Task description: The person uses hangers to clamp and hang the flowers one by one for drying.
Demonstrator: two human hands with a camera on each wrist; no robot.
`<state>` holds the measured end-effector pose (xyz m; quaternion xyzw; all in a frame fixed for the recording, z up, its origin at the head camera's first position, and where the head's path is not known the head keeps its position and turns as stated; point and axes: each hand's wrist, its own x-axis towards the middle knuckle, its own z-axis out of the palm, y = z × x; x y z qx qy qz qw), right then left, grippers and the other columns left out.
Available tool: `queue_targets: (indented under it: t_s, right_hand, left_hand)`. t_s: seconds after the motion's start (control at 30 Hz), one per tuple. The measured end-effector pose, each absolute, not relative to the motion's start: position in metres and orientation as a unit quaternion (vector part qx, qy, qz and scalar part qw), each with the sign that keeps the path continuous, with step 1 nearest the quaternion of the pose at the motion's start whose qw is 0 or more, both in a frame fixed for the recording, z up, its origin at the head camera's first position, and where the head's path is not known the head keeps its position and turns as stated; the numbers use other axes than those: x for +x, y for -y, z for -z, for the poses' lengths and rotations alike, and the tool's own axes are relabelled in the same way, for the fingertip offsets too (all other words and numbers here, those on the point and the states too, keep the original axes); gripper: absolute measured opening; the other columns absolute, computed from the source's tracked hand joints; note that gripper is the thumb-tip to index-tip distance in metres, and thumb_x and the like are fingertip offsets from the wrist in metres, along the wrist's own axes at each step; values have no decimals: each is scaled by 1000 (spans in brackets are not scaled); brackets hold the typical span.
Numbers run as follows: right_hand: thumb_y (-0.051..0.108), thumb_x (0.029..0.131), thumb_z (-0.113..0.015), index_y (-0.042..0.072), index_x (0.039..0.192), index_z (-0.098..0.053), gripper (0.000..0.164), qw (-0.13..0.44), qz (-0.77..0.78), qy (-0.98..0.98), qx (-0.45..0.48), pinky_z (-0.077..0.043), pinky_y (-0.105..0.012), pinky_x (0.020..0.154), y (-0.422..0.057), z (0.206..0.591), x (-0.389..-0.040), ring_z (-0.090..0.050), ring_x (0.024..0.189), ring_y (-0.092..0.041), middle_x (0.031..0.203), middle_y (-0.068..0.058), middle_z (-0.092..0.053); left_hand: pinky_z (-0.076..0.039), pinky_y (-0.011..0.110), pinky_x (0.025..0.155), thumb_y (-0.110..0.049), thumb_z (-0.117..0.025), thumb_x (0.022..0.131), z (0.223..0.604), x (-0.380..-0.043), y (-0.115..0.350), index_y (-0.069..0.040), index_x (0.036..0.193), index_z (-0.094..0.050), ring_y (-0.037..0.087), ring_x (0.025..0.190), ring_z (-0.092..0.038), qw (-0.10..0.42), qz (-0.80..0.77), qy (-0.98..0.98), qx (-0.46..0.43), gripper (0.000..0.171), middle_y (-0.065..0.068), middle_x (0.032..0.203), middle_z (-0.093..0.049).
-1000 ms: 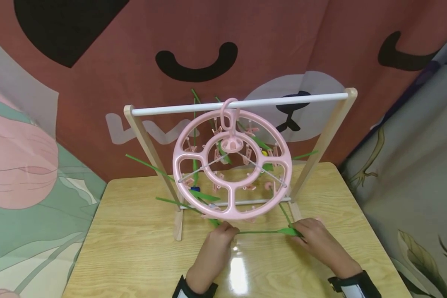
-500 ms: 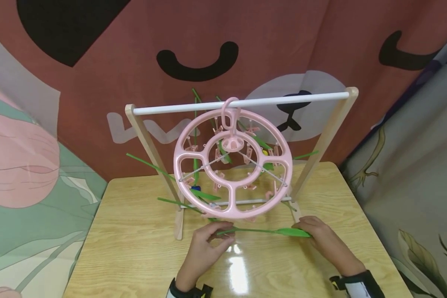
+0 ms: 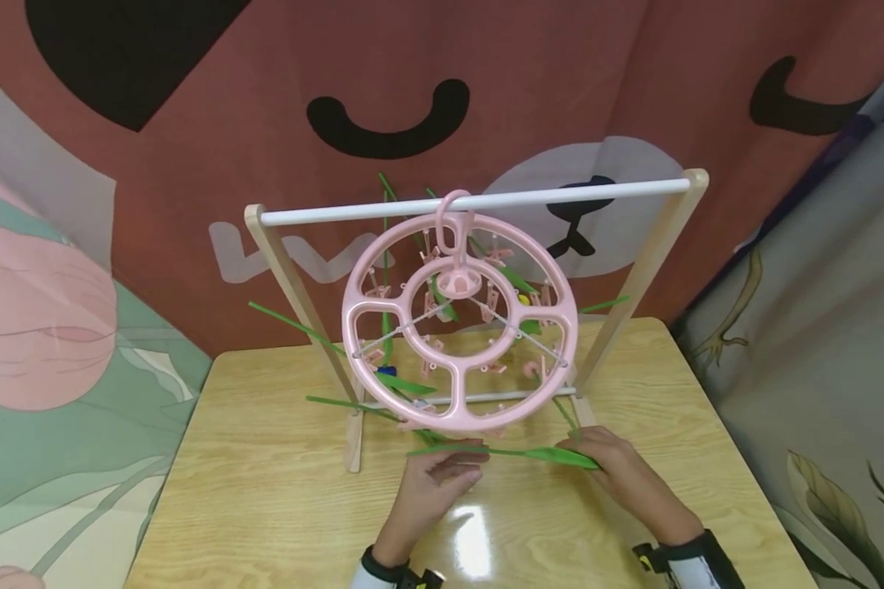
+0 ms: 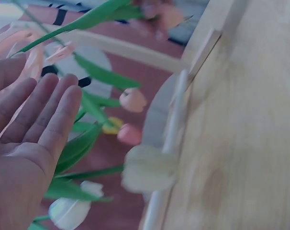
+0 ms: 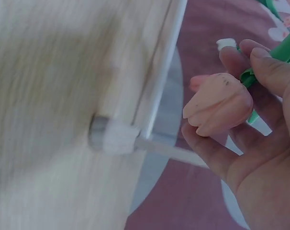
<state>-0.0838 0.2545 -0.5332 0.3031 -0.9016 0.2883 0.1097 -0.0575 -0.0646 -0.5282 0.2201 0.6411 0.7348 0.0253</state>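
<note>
In the right wrist view, my right hand (image 5: 264,120) pinches an artificial tulip (image 5: 219,105) by its green stem just behind the peach bloom. The head view shows the stem and its leaf (image 3: 560,456) stretching left from that hand (image 3: 619,470), in front of a round pink clip hanger (image 3: 349,319). My left hand (image 3: 430,491) is beside the stem's far part, which overlaps its fingers there. Those fingers (image 4: 61,120) are extended and apart in the left wrist view, gripping nothing. Several other tulips, such as a white one (image 4: 147,170), hang upside down below the hanger.
A wooden rack with a white top bar (image 3: 560,196) carries the hanger by its hook. It stands on a wood-grain table (image 3: 265,491). Green stems (image 3: 287,323) stick out to the left of the hanger. A patterned curtain (image 3: 560,82) hangs behind.
My left hand has loosened its fingers from the stem and shifted a little to the right. The stem's free end now reaches further left, past that hand. My right hand has barely moved.
</note>
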Motion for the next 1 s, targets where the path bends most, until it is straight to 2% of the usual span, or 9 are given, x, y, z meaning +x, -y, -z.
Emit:
queue_targets:
  t_s: [0.1,0.23,0.33,0.43,0.53,0.6,0.7,0.8,1.0]
  right_hand:
    - [-1,78,-83,21,111,-76,40,112,-298,892,322,-64,-38,83,-244,528,-84,-70,102,-17,108,9,-74]
    - [0,85,-79,23,113,-75,37,83,-316,884,334,-64,-38,86,-229,521,-83,-70,105,-16,111,10,-73]
    - [3,90,-75,24,113,-75,32,59,-321,882,340,-63,-37,88,-219,518,-82,-70,107,-15,112,12,-73]
    - [3,92,-72,22,113,-75,27,40,-315,885,341,-63,-37,88,-212,517,-82,-70,106,-16,111,10,-73]
    - [8,90,-77,14,118,-73,29,9,-308,894,327,-63,-37,89,-206,514,-83,-70,107,-20,116,2,-73]
    - [18,88,-81,9,128,-68,43,-26,-308,901,305,-63,-38,91,-204,511,-83,-69,110,-23,125,-5,-70]
    - [39,82,-85,5,142,-56,75,-52,-305,911,274,-61,-42,95,-200,505,-82,-64,121,-29,138,-14,-62]
    - [48,80,-84,9,152,-45,90,-40,-311,912,266,-59,-49,98,-198,499,-80,-58,129,-34,146,-18,-54]
    - [31,92,-78,19,159,-36,81,44,-344,891,293,-51,-54,109,-186,489,-81,-52,139,-37,158,-16,-45]
  left_hand:
    - [-63,43,92,7,-68,94,534,-58,54,8,129,-64,41,111,-71,35,-736,-637,226,35,31,126,-67]
    - [-61,45,96,6,-69,94,539,-58,39,8,133,-62,30,119,-69,46,-750,-623,218,40,30,133,-64]
    - [-59,40,101,8,-69,93,540,-56,26,7,135,-61,23,125,-67,49,-777,-597,190,43,30,136,-62]
    - [-58,36,102,7,-69,93,541,-55,16,8,132,-63,21,123,-67,26,-794,-579,184,40,31,132,-64]
    - [-61,34,98,8,-68,93,542,-55,11,9,123,-68,21,116,-70,-12,-788,-585,190,30,30,123,-69]
    - [-62,33,94,7,-67,94,543,-56,10,6,117,-72,20,112,-71,-31,-775,-603,190,24,25,117,-72]
    - [-63,30,89,5,-68,94,544,-57,13,3,112,-75,17,108,-70,-42,-756,-628,183,20,21,113,-74]
    - [-62,28,88,2,-68,95,546,-59,16,2,111,-75,14,107,-69,-55,-747,-637,182,18,19,110,-74]
    - [-60,25,90,6,-67,94,552,-64,22,5,107,-74,14,105,-70,-89,-747,-631,191,14,24,104,-73]
